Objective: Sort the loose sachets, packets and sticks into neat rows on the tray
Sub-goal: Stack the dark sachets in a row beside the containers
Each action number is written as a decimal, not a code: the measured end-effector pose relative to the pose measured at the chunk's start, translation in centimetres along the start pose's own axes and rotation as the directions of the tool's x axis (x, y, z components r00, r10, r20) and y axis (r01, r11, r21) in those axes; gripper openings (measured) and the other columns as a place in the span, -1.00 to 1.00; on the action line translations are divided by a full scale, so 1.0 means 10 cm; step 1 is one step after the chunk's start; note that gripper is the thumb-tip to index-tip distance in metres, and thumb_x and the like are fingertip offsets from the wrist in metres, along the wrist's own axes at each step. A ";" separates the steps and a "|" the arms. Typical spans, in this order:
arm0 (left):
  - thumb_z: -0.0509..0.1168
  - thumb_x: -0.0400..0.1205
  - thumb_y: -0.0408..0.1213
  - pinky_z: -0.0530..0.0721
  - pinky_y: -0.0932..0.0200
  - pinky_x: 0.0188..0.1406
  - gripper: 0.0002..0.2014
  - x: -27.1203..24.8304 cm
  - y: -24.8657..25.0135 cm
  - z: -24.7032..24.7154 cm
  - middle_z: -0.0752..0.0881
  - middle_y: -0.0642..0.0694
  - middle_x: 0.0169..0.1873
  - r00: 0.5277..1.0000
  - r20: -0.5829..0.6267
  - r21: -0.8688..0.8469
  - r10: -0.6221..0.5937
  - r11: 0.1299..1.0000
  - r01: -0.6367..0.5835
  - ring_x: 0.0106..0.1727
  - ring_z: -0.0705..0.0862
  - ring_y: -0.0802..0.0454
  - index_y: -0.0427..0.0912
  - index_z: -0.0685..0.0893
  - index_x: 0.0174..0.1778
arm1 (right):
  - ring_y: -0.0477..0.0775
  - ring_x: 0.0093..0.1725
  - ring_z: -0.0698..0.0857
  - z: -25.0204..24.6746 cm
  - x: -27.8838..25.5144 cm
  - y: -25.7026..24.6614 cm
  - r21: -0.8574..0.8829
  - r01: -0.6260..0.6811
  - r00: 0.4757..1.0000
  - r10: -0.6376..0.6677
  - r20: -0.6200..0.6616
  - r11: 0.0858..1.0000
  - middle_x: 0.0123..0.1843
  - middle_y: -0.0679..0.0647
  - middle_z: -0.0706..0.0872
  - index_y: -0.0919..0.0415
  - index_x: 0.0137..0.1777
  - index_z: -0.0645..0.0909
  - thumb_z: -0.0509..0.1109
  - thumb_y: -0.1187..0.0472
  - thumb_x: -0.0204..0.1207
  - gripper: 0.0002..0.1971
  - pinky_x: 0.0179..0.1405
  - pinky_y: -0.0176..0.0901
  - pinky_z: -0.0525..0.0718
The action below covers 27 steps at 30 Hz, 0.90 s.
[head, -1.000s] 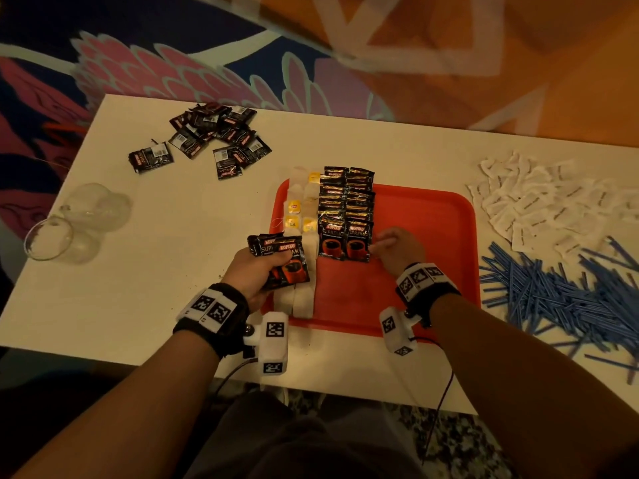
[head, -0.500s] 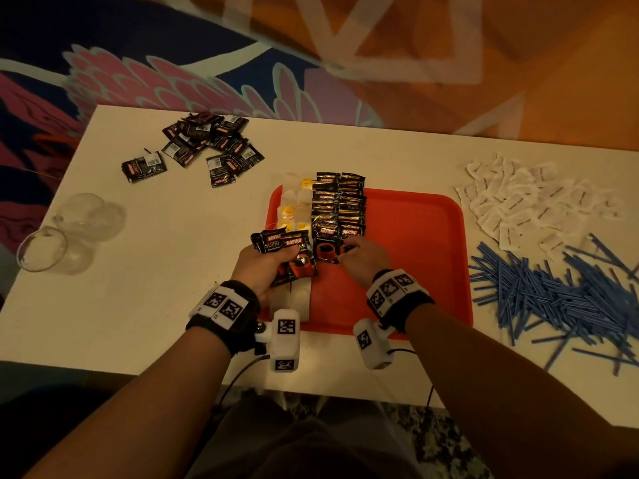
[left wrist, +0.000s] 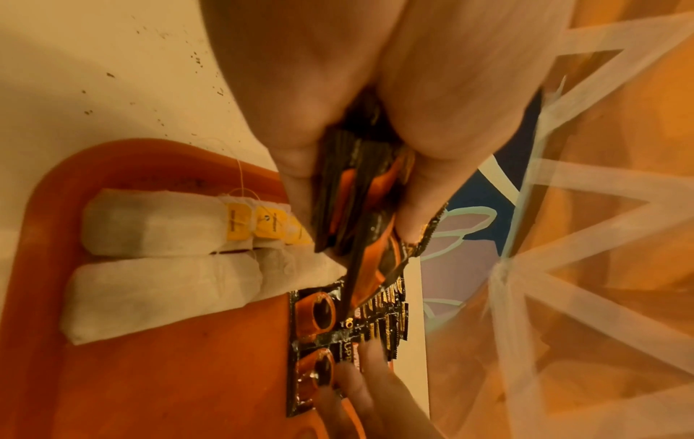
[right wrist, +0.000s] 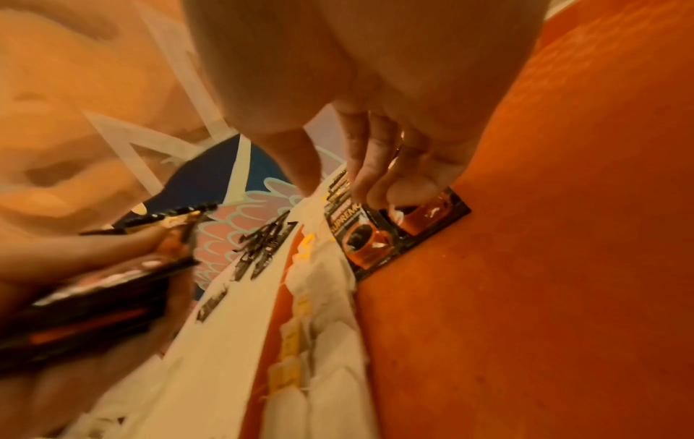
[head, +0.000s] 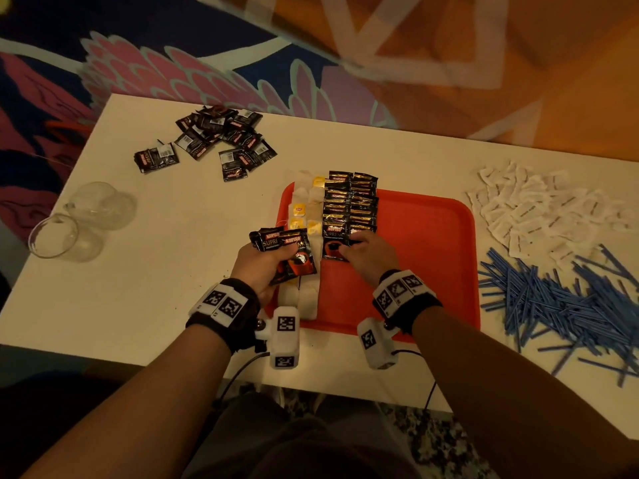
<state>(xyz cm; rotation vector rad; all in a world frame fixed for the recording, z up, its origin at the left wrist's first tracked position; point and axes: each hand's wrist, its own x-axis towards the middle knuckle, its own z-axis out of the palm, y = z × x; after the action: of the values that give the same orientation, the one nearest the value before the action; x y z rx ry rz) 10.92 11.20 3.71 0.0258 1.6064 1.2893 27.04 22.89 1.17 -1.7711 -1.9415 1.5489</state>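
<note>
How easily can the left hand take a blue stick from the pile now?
Probably not easily. The left hand grips a bundle of coffee sachets, and the blue sticks lie beyond the tray and the right hand.

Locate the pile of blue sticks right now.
In the head view the blue sticks lie loose on the white table, right of the red tray, just below the white sachets.

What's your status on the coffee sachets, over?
Left hand grips spare coffee sachets. Right hand fingertips press nearest sachet on tray. Nothing blocking.
</note>
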 end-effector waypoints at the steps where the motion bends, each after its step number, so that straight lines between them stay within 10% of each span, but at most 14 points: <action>1: 0.49 0.52 -0.50 0.75 -0.21 0.17 -0.74 -0.01 0.02 0.03 0.85 -0.24 -0.02 1.000 0.008 -0.001 0.007 1.000 -0.007 0.04 0.83 -0.19 -0.24 0.76 0.12 | -0.11 -0.01 0.64 0.00 -0.05 -0.03 0.038 0.027 0.999 -0.028 0.034 0.999 0.03 -0.08 0.70 0.10 0.26 0.61 0.47 0.00 0.55 -0.66 -0.08 -0.25 0.59; 7: 0.58 0.46 -0.35 0.72 -0.34 0.21 -0.71 0.00 0.07 0.20 0.85 -0.20 -0.01 0.994 0.092 0.101 0.052 0.993 -0.061 0.08 0.82 -0.23 -0.16 0.81 0.10 | 0.06 -0.15 0.80 0.11 -0.29 -0.19 0.289 0.124 0.959 -0.189 0.210 0.949 -0.07 0.17 0.80 0.31 0.06 0.69 0.57 0.30 0.47 -0.79 -0.15 -0.07 0.78; 15: 0.47 0.59 -0.39 0.76 -0.08 -0.06 -0.81 -0.02 0.25 0.32 0.81 -0.19 -0.06 0.983 0.129 0.072 0.128 0.988 -0.138 0.01 0.80 -0.20 -0.14 0.75 0.10 | -0.28 -0.21 0.71 0.02 -0.29 -0.21 0.046 0.276 0.947 -0.280 0.159 0.960 -0.24 -0.20 0.77 -0.08 -0.20 0.75 0.62 0.23 0.40 -0.84 -0.27 -0.49 0.53; 23: 0.40 0.64 -0.43 0.73 0.00 -0.34 -0.82 0.06 0.21 0.29 0.78 -0.22 -0.01 0.986 0.082 0.078 0.145 0.985 -0.151 -0.03 0.78 -0.20 -0.07 0.70 0.05 | -0.28 -0.30 0.63 0.08 -0.30 -0.23 0.008 0.333 0.929 -0.330 0.169 0.943 -0.26 -0.15 0.74 0.06 -0.05 0.83 0.59 0.19 0.44 -0.90 -0.31 -0.48 0.51; 27: 0.42 0.66 -0.28 0.78 -0.13 -0.05 -0.93 0.12 0.22 0.22 0.81 -0.20 -0.06 0.992 -0.028 0.054 0.122 0.991 -0.121 -0.07 0.81 -0.16 -0.16 0.73 0.02 | -0.31 -0.25 0.61 0.12 -0.24 -0.14 -0.054 0.269 0.949 -0.255 0.186 0.962 -0.18 -0.16 0.74 0.10 0.10 0.81 0.50 0.20 0.54 -0.84 -0.27 -0.49 0.45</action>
<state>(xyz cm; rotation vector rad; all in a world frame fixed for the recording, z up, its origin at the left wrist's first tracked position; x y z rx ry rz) 10.68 14.37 4.73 0.1384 1.6869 1.3459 26.11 20.58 2.86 -1.3669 -2.2411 1.6034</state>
